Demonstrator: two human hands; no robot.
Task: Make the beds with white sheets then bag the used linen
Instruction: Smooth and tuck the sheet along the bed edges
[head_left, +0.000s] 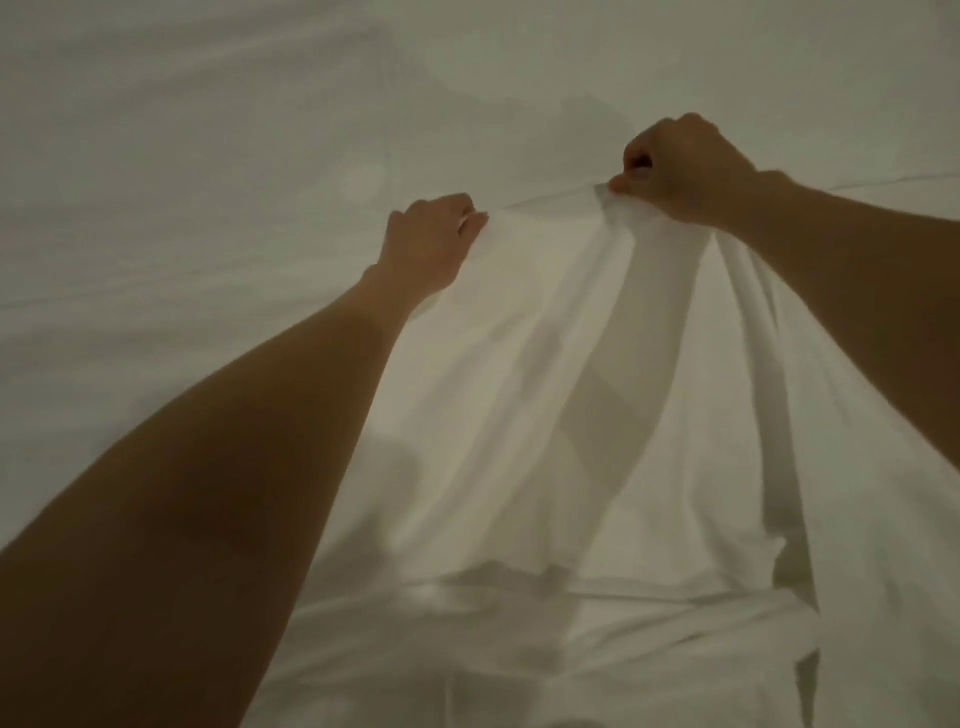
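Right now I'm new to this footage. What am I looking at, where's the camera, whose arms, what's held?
There is no robot here. A person wears one wide-angle camera on the head, which looks forward and down, so the two bare arms that reach in from the bottom corners are the wearer's own.

The left hand and the right hand each pinch the upper edge of a white sheet and hold it up. The edge is stretched between them, and the cloth hangs down from it toward the wearer in long folds.

Behind it lies a flat white bed surface with light creases, which fills the rest of the view. The light is dim, so finer detail is hard to tell.
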